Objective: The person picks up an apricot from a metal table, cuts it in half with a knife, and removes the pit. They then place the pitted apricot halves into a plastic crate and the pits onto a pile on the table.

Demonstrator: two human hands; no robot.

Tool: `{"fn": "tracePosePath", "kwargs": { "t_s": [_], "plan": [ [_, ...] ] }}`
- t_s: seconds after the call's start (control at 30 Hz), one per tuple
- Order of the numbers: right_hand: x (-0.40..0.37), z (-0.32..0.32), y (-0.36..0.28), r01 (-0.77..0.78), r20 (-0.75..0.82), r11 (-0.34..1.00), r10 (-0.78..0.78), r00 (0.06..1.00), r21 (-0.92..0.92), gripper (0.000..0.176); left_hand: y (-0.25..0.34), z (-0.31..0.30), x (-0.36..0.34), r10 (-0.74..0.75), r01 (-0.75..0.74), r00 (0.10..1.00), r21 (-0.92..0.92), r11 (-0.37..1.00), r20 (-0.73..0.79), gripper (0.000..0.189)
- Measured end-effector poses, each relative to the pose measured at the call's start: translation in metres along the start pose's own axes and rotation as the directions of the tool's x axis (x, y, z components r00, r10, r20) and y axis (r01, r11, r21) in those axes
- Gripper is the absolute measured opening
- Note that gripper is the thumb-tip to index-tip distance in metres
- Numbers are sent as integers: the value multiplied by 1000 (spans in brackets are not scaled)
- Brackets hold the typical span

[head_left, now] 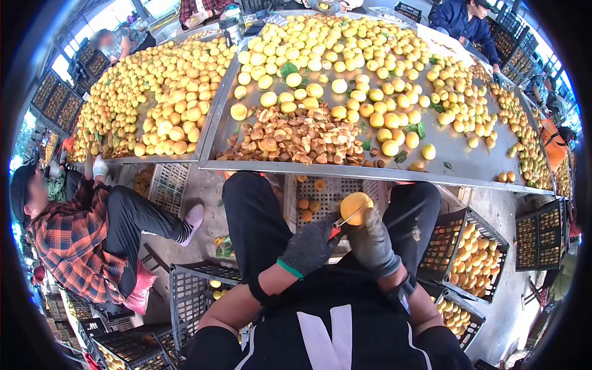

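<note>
Closest in, two gloved hands meet over the person's lap. The left hand [308, 246], in a dark glove, has its fingers closed round a small red-handled knife [343, 221], whose blade lies against a yellow fruit [356, 205]. The right hand [372, 243], in a grey glove, has its fingers clamped on that fruit, which sits just above both hands. Beyond the fingers runs a metal table [459, 157] carrying loose fruit and a brownish heap [296, 139]. To the right of the fingers stands a black crate [475, 259] of fruit.

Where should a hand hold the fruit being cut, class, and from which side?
Grip the fruit round its lower half, coming from below and the right, as the right hand does. It is round, so a cupped grip suits it, and the knife in the left hand meets it from the left.
</note>
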State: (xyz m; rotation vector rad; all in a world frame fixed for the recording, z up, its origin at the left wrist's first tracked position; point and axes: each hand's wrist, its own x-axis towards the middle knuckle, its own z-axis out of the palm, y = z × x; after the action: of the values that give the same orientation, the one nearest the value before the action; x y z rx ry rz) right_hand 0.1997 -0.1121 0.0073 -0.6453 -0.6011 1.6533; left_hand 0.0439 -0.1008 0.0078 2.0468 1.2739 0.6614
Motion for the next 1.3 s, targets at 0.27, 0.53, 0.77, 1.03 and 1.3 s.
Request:
{"fn": "tracePosePath", "kwargs": {
  "t_s": [0.27, 0.53, 0.77, 1.03, 1.3],
  "plan": [
    [4, -3, -11, 115, 48, 912, -104, 993, -395, 56, -19, 2, -7, 19, -23, 1000, 152, 988, 25, 37],
    [3, -3, 7, -75, 9, 984, 74, 997, 164, 49, -11, -3, -4, 67, -63, 998, 156, 986, -20, 38],
    [-1, -10, 18, 32, 35, 975, -25, 999, -221, 42, -23, 10, -8, 39, -41, 999, 146, 988, 13, 36],
    [4, -19, 17, 60, -113, 829, -147, 983, -556, 42, -31, 10, -5, 16, -20, 999, 102, 995, 42, 33],
    [5, -22, 1, -299, -201, 951, 308, 930, 76, 49, -11, -50, 9, 156, -156, 986, -9, 988, -60, 44]
  ]
}}
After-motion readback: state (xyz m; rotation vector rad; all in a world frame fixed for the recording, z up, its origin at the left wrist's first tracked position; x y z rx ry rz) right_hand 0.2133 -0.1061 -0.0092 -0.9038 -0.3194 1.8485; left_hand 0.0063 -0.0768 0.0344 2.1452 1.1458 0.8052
